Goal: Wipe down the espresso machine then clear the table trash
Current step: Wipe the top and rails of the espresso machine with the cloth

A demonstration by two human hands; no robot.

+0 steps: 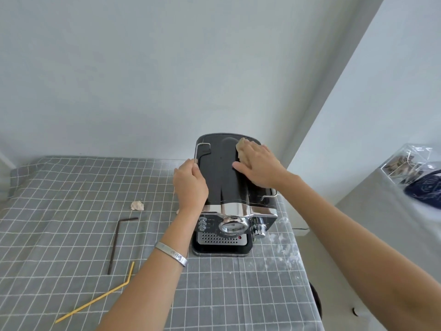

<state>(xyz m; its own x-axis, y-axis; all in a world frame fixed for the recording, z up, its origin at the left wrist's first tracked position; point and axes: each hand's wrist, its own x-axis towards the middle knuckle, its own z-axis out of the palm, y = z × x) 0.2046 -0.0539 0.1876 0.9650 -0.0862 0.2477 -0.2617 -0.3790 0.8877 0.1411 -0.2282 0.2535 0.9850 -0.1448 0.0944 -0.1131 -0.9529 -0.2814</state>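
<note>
The black and chrome espresso machine (219,177) stands on the grey checked tablecloth (71,187), close to the back wall. My left hand (189,187) grips the machine's left edge by the chrome rail. My right hand (259,167) lies flat on the machine's top and presses a beige cloth (241,146) against it; most of the cloth is hidden under the fingers. Loose on the cloth to the left are a crumpled paper ball (137,205), a dark brown bent straw (117,242) and a yellow bent straw (100,296).
White smears mark the tablecloth right of the machine (284,247). A grey counter at the right carries a clear plastic box (405,161) and a dark blue item (427,187). The table's right edge drops off near a dark round object (316,299).
</note>
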